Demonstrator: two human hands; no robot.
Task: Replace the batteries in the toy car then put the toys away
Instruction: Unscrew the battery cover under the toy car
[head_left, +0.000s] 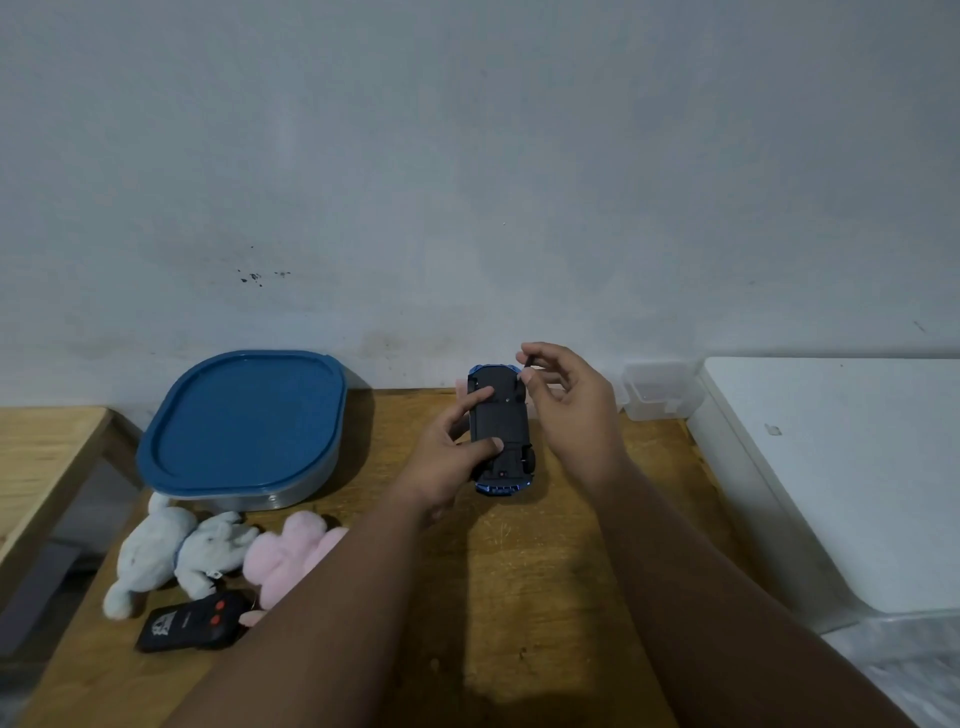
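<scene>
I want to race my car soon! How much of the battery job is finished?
Nothing looks finished yet. In hand: the left hand holds the toy car upside down, and the right hand pinches a small dark thing by its underside; I cannot tell what. No batteries show. Left: the battery swap, then putting away the white plush, pink plush and remote, lying near the closed blue-lidded box.

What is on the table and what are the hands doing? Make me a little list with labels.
toy car: blue, upside down, dark underside showing
left hand: holds the toy car
right hand: pinches a small dark thing at the car's far end; too tiny to name
container: blue lid on, left of the car
plush toys: white plush and pink plush, lying before the container
remote: black, two red buttons
table: wooden
</scene>
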